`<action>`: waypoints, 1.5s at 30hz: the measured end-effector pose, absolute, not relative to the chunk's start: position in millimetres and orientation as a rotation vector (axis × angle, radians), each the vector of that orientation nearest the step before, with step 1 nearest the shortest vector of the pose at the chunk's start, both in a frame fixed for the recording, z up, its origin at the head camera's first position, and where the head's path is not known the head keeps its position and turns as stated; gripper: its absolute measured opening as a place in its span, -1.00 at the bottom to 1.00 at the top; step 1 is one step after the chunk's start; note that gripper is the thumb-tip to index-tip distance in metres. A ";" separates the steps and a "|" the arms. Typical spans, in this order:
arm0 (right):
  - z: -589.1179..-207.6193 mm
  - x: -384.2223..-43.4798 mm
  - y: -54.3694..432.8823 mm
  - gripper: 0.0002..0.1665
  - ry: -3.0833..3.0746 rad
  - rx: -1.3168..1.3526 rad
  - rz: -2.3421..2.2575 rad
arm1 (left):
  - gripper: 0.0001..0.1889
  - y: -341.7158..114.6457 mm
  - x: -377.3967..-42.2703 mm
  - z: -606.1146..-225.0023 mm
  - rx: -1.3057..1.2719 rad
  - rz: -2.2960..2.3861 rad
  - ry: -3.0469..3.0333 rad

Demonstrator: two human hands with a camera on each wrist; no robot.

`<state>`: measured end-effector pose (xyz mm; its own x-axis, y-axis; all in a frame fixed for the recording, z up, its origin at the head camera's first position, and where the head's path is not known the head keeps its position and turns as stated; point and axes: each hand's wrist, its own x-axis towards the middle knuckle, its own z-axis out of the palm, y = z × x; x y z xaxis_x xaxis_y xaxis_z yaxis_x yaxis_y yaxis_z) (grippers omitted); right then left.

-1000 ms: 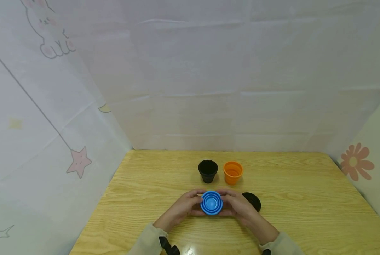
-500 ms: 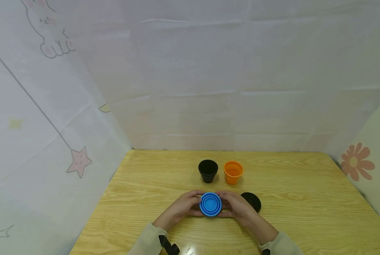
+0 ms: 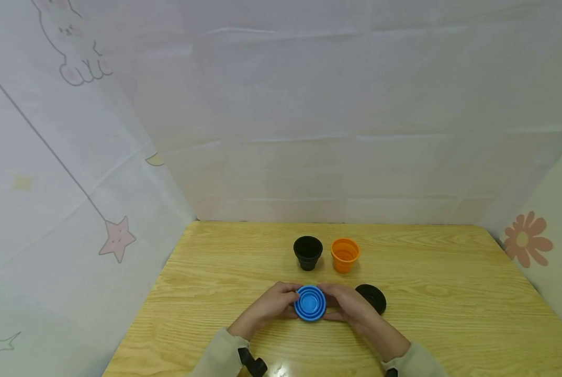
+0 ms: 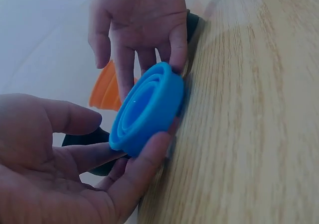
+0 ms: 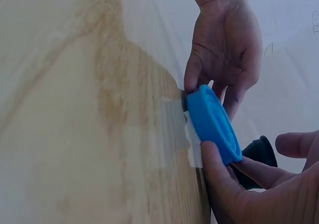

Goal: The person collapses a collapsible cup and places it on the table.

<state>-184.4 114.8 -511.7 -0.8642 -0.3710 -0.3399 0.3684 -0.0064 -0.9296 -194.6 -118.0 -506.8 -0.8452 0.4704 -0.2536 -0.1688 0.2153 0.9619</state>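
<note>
A wood-grain tabletop (image 3: 191, 272) spans the lower frame, walled in by pale, creased sheeting (image 3: 309, 104). At upper left the cloth bears a printed rabbit (image 3: 69, 39), with a pink star (image 3: 117, 239) below it at left; a reddish flower (image 3: 523, 239) decorates the right edge.

Just below the frame's center, a black cup (image 3: 307, 254) stands upright to the left of an orange cup (image 3: 345, 255), near but apart. Lower and to the right lies a round black disc (image 3: 372, 298), its near edge partly hidden behind the right hand (image 3: 351, 305).

At lower center, a person in cream sleeves (image 3: 220, 353) holds a blue cup (image 3: 310, 303) between both hands, the left hand (image 3: 273, 302) pinching its left side and the right hand its right. Whether it touches the wood cannot be told.

The glossy blue piece is squat and round, nested rings stepping inward; the orange cup shows stepped bands, the black disc ridged circles, the black cup a taper toward its base.
</note>
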 end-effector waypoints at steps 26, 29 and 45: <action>-476.4 -179.5 144.2 -0.41 2.089 -0.224 -1.671 | -0.57 -120.9 -200.7 -490.0 0.456 1.387 2.409; -473.5 -182.8 150.3 -0.38 2.120 -0.251 -1.643 | -0.58 -118.6 -201.9 -487.0 0.520 1.342 2.471; -459.5 -197.9 182.0 -0.52 2.445 -0.584 -1.573 | -0.61 -96.0 -207.7 -463.6 0.921 1.233 2.700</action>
